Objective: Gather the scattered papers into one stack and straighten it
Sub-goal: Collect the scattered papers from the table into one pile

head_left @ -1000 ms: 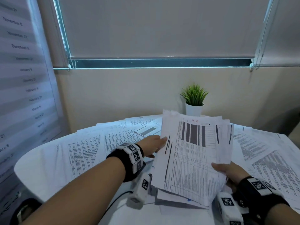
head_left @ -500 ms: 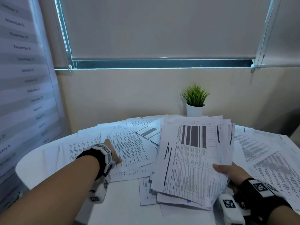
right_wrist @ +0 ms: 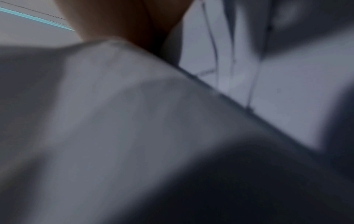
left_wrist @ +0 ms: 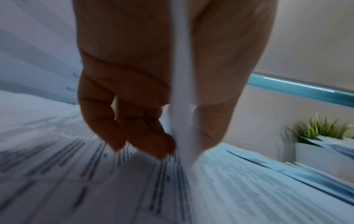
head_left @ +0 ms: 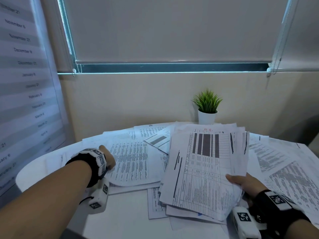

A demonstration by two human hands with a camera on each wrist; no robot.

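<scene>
Pinching the edge of a loose sheet [head_left: 131, 163] between thumb and fingers [left_wrist: 122, 124], the left hand [head_left: 107, 158] works the gathering step while the right hand [head_left: 245, 184] grips the untidy stack [head_left: 207, 169], thumb on top, above the table [head_left: 51, 163]. Next, the sheet likely needs carrying onto the stack; more papers [head_left: 284, 161] lie scattered right. The right fingers are hidden under the stack, and the right wrist view is a blur.

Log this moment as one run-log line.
left hand: pinches sheet | right hand: holds gathered stack | loose papers: still scattered
</scene>
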